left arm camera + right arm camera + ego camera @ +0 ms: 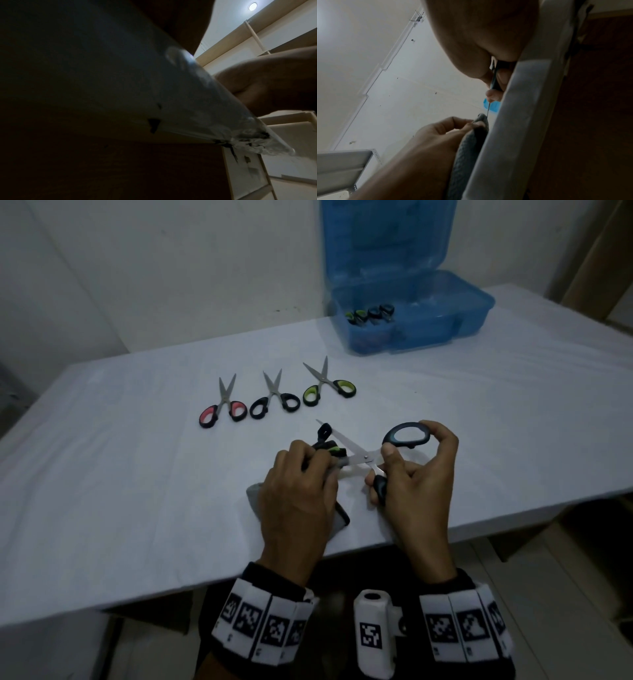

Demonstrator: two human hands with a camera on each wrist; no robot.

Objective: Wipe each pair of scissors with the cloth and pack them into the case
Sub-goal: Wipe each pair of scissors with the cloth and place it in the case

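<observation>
Gripped in the left hand, the soft cloth is pinched round one stiff, sharp blade of the opened scissors, best held, as by the right hand, at the handle loops.

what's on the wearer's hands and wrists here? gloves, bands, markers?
No gloves: both the left hand and right hand are bare. Each wrist has a white band of square black-and-white fiducial tags over a dark cuff. A white cylindrical unit bearing its own tag sits between the wrists.
</observation>
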